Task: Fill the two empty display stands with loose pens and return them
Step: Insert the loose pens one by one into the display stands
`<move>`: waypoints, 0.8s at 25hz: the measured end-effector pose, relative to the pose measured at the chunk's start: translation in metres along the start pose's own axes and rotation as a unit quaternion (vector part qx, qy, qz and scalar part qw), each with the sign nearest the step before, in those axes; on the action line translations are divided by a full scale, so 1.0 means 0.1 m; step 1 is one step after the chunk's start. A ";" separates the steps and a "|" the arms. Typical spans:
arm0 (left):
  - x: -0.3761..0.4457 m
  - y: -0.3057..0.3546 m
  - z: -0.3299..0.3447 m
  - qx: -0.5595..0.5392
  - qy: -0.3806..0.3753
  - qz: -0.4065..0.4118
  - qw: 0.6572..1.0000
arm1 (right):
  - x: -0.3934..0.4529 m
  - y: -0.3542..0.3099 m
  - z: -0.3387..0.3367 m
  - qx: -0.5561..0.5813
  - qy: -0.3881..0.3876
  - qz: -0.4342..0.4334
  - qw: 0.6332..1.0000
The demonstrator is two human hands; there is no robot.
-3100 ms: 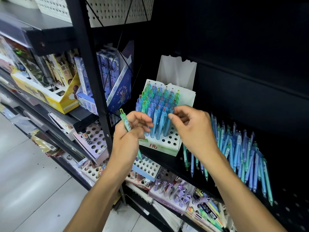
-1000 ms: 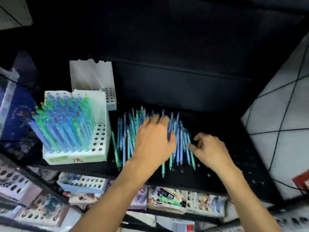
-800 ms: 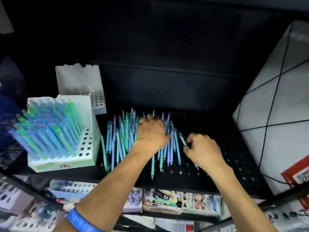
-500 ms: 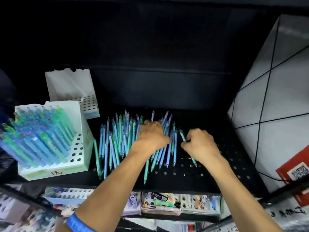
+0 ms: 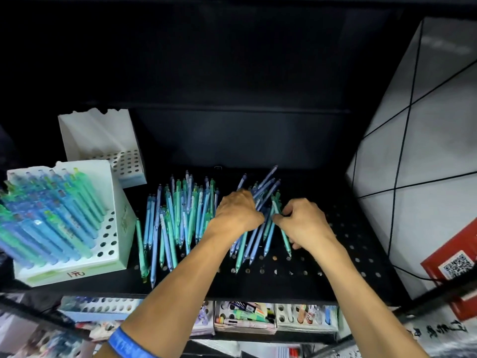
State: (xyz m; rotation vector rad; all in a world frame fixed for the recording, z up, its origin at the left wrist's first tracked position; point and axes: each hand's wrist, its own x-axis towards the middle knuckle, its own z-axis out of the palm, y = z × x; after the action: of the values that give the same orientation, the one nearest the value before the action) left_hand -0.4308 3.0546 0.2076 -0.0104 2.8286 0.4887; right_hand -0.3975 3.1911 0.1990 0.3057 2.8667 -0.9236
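Note:
Loose blue and green pens [image 5: 178, 218] lie in a heap on the black perforated shelf [image 5: 335, 259]. My left hand [image 5: 236, 215] grips a bundle of several pens [image 5: 263, 192] at the heap's right side, their tops fanning up and right. My right hand [image 5: 304, 223] pinches a green pen [image 5: 277, 210] just beside it. At the left, a white display stand [image 5: 108, 241] holds many pens, with some front holes bare. Behind it stands a second white stand [image 5: 124, 161] with no pens showing.
A white tiled wall panel [image 5: 413, 151] closes the shelf's right side, with a red QR label [image 5: 456, 264] low on it. The shelf below holds more stationery trays [image 5: 245, 316]. A dark back panel rises behind the pens.
My view has swung from the filled stand to the loose heap. Both hands moved onto the pens; the left has gathered a bundle and lifted its tops, the right has closed on a green pen.

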 end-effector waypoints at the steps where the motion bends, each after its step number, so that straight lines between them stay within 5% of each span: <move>1: 0.00 -0.01 0.00 0.000 0.000 0.002 1.000 | 0.01 -0.01 -0.02 -0.029 0.028 -0.011 0.999; 4: -0.02 -0.02 0.01 0.003 0.003 0.009 1.000 | 0.40 -0.13 -0.08 -0.149 0.146 -0.110 0.972; 9: -0.02 -0.04 0.03 0.014 0.007 0.003 1.000 | 1.33 -0.31 0.07 -0.250 -0.033 -0.185 0.950; 20: 0.01 -0.10 0.06 0.006 0.029 -0.004 1.000 | 1.35 0.03 -0.01 -0.026 0.139 -0.058 0.988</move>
State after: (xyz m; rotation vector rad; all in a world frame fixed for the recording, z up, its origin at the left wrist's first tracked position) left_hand -0.4293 3.0466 0.1990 -0.0330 2.8874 0.4760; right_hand -0.5283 3.2150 0.1749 0.2874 3.1886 -0.8861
